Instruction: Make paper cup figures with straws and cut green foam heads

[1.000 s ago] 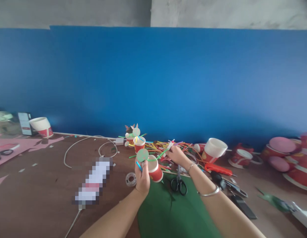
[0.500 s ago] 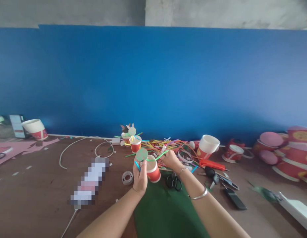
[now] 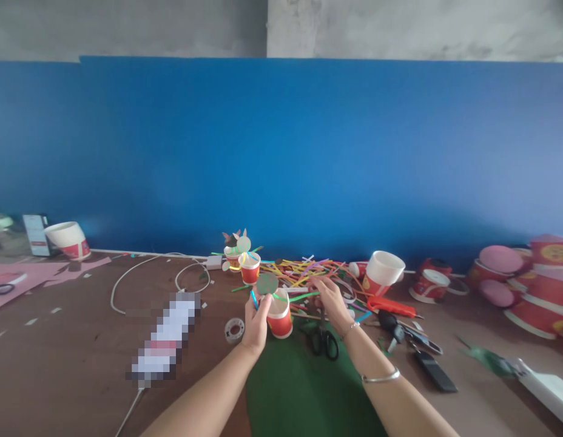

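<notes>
My left hand (image 3: 255, 323) is closed on the left side of a red-and-white paper cup (image 3: 280, 323). A round green paper disc (image 3: 267, 283) stands at the cup's rim above my thumb. A short blue strip (image 3: 254, 300) pokes out by my fingers, and a green strip (image 3: 304, 297) reaches from the cup toward the right. My right hand (image 3: 327, 300) has its fingers closed around the blade end of black-handled scissors (image 3: 327, 345), whose handles point toward me. Its fingers partly hide the blades.
Behind my hands lies a heap of coloured strips (image 3: 304, 271). Decorated cups (image 3: 250, 267) stand behind on the left. Clear tape (image 3: 235, 330) and a phone (image 3: 165, 337) lie left; a red-orange tool (image 3: 393, 306), keys (image 3: 391, 328) and a large paper cup (image 3: 384, 271) are right. Green sheet (image 3: 304, 394) lies in front.
My right hand has come back from the strips to the scissors, which have shifted slightly toward me and right. A white, red-tipped pen-like item no longer stands up by its fingers. The green disc has tilted.
</notes>
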The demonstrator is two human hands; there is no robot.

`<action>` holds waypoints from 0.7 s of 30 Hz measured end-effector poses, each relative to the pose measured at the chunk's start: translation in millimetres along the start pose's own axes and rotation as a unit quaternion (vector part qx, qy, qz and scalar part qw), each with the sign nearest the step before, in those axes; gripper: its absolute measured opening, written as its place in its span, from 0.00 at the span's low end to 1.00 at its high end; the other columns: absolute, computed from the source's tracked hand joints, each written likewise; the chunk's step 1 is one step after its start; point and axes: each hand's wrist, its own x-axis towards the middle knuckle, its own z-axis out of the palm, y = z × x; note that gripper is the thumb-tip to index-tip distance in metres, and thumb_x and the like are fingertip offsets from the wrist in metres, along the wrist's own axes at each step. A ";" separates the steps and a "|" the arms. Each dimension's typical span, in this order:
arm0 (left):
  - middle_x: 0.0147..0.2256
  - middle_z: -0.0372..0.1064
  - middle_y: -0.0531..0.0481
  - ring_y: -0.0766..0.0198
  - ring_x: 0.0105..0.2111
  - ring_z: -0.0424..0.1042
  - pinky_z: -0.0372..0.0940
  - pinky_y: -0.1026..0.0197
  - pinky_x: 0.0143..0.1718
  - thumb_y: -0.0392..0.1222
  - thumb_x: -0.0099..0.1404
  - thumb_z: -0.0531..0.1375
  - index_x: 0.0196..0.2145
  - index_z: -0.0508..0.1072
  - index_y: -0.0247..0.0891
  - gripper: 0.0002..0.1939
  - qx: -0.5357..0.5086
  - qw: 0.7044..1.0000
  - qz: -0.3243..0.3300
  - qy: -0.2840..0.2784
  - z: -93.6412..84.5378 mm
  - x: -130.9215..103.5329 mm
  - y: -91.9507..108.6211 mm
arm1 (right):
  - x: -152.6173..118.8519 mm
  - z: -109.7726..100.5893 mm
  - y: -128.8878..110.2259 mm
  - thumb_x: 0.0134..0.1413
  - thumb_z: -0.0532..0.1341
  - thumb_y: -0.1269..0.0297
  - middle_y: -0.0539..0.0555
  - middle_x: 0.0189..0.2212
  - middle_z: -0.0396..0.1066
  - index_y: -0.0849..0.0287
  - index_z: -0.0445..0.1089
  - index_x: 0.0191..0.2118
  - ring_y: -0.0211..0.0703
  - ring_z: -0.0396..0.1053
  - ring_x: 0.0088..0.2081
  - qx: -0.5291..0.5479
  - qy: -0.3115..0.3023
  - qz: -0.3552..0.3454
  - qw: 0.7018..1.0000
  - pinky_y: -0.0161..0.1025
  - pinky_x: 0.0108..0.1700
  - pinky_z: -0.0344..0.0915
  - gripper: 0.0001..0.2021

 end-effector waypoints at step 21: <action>0.35 0.75 0.47 0.55 0.40 0.74 0.63 0.55 0.47 0.49 0.50 0.67 0.37 0.74 0.35 0.20 -0.053 0.998 -0.042 0.011 -0.7 9.0 -13.0 | -39.1 17.5 -12.7 0.51 0.59 0.45 0.49 0.20 0.63 0.62 0.73 0.30 0.34 0.57 0.23 0.087 -0.102 -0.106 0.985 0.33 0.27 0.55 0.21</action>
